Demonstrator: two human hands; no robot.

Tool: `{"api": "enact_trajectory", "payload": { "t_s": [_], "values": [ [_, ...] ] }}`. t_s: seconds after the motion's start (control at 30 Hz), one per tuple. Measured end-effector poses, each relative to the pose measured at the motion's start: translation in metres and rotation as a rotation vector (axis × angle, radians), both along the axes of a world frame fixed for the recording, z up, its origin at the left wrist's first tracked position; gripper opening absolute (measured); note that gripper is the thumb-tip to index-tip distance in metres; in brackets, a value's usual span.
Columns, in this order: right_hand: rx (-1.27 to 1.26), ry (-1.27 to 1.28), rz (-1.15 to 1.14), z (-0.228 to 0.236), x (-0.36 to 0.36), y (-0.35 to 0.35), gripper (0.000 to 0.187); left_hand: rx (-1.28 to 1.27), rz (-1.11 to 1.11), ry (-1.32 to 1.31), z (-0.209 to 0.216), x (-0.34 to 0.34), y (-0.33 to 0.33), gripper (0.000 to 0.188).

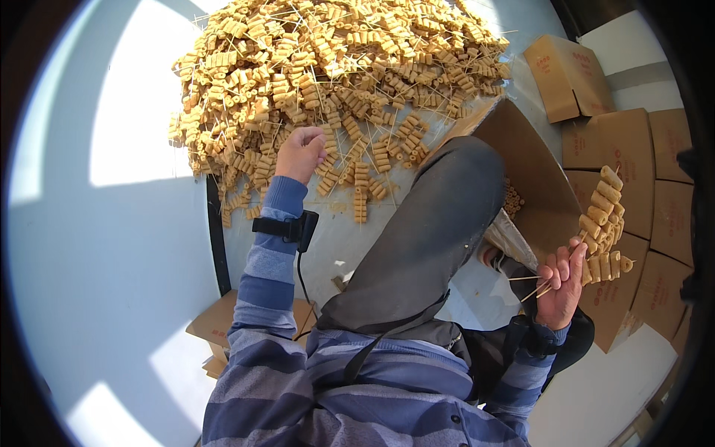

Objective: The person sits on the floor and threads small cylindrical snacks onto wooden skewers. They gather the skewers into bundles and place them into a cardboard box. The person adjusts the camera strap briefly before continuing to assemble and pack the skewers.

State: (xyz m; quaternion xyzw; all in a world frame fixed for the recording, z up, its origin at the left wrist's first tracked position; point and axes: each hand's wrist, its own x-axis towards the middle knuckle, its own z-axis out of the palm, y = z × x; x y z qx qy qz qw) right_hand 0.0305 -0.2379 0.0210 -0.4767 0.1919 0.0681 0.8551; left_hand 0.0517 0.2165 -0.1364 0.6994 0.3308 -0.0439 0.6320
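Observation:
A big heap of skewers (335,67), each a thin wooden stick threaded with short tan rolled pieces, lies in front of me. My left hand (302,154) is at the heap's near edge with its fingers curled closed; whether anything is pinched in them is hidden. Off to the right, my right hand (562,284) grips several bare stick ends together. Beyond its fingers the bunch of held skewers (605,212) fans out, with tan rolls showing. The held sticks' ends poke out to the left of the palm.
An open cardboard box (532,164) stands beside my bent knee (465,179), with skewers (512,200) inside. Stacked cartons (622,145) line the right side, and another carton (570,74) sits behind them. Flattened cardboard (212,324) lies at lower left, near the pale wall (119,253).

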Motion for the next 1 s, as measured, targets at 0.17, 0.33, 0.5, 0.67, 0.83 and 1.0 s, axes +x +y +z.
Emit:
{"api": "enact_trajectory", "payload": {
  "t_s": [0.17, 0.33, 0.5, 0.67, 0.83, 1.0],
  "values": [
    [-0.063, 0.056, 0.041, -0.016, 0.011, 0.013, 0.024, 0.039, -0.242, 0.595, -0.174, -0.049, -0.046, 0.045],
    [-0.175, 0.051, 0.104, -0.020, 0.018, 0.012, 0.027, 0.579, -0.300, 0.537, -0.265, -0.083, -0.088, 0.056],
    [-0.237, 0.076, 0.102, -0.018, 0.018, 0.005, 0.028, 0.507, -0.297, 0.598, -0.290, -0.055, -0.090, 0.055],
    [-0.200, 0.147, 0.109, -0.023, 0.009, 0.018, 0.031, 0.335, -0.310, 0.568, -0.244, -0.035, -0.057, 0.044],
    [-0.160, 0.180, 0.161, -0.021, 0.000, 0.045, 0.029, -0.388, -0.048, 0.280, -0.102, -0.025, -0.008, 0.020],
    [-0.056, 0.127, 0.285, -0.009, -0.018, 0.078, 0.024, -0.759, -0.070, -0.327, 0.074, -0.033, 0.002, 0.012]
  ]
}}
